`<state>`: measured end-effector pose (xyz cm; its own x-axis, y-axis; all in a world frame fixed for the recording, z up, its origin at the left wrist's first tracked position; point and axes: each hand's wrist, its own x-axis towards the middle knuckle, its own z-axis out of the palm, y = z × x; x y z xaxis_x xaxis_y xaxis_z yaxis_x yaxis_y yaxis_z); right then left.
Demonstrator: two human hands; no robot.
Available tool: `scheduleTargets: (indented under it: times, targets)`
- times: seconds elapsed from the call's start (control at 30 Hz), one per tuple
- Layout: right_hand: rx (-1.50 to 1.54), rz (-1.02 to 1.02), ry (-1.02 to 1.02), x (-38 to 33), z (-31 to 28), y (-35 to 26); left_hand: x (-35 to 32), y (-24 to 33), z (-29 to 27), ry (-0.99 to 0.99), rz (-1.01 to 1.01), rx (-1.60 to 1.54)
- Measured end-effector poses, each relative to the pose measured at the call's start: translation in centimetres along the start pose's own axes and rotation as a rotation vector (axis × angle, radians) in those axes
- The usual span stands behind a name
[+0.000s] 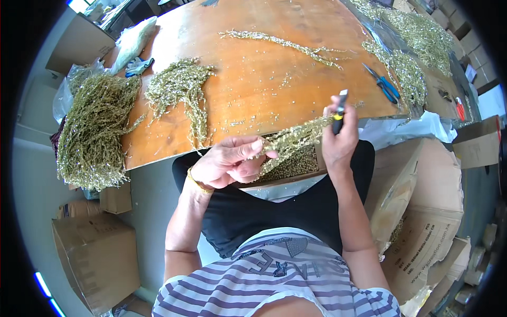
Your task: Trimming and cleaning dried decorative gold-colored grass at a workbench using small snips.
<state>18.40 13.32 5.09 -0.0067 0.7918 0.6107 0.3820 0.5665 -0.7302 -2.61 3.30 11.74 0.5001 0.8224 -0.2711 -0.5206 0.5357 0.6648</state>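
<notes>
Wears a short-sleeved white fabric top (227,291) with horizontal grey-purple stripes, edged by a pale scooped neckline (289,291), and bearing dark, glittery lettering and small shapes (280,269) across the front. Also dressed in plain black cloth trousers (227,216) and, around the left wrist (203,195), a thin gold-yellow bracelet (196,183)

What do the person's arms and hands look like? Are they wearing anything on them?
Both the left hand and right hand are bare, with no gloves. A thin yellow-gold bracelet circles the left wrist; none shows on the right. Short sleeves striped white and greyish purple leave the forearms uncovered.
</notes>
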Motion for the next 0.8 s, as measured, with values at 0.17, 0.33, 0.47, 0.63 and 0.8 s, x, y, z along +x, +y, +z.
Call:
scheduleTargets:
  times: [0.17,0.33,0.47,0.63,0.8]
  targets:
    - [1.105,0.927,-0.245,0.5,-0.2,-4.1,-0.6,1.2,-0.7,0.021,0.102,-0.01]
    - [1.405,1.176,-0.753,0.8,-2.6,-2.2,-1.5,3.0,-2.5,-0.088,0.058,0.168]
    - [1.299,1.062,-0.851,2.3,-3.4,-3.1,-1.4,4.1,-2.0,-0.041,-0.073,0.374]
    - [1.142,1.039,-0.958,2.5,-4.0,-3.1,-1.7,4.4,-2.9,-0.044,-0.093,0.319]
    - [1.497,0.983,-0.661,1.7,-2.7,-1.9,-0.7,3.2,-4.4,-0.045,0.151,0.126]
